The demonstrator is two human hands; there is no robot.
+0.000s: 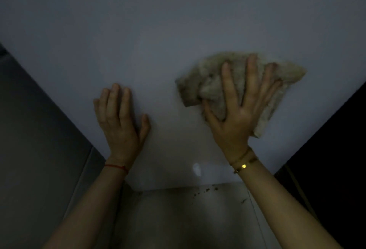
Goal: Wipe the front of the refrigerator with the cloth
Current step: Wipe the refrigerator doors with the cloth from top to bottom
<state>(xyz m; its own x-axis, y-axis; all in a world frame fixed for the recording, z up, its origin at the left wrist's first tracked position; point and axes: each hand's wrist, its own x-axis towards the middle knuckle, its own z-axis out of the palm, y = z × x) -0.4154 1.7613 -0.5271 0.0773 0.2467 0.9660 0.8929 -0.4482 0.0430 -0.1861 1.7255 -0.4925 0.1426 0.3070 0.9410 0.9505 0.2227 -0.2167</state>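
In the head view the light is dim, and the pale front of the refrigerator fills most of the picture, seen from above and close. The right hand lies flat on the cloth and presses it against the door; its fingers are straight and spread wide, so the grip is wide and holds the cloth only by pressure, with the thumb lying along the cloth's lower left edge. The cloth is a crumpled, fuzzy, beige rag, on the right half of the door front; its folds stick out to the left of the fingers, past the fingertips at the upper right, and below the palm on the right. The left hand rests flat on the bare door, well apart from the cloth and to its left, with fingers straight and close together and the thumb spread to the side; its grip is wide and holds nothing. A red string bracelet circles the left wrist, and a gold bracelet circles the right wrist. Below the door's lower edge lies a light floor with a few small dark crumbs near that edge. A grey surface stands to the left of the refrigerator, and a dark area lies to its right.
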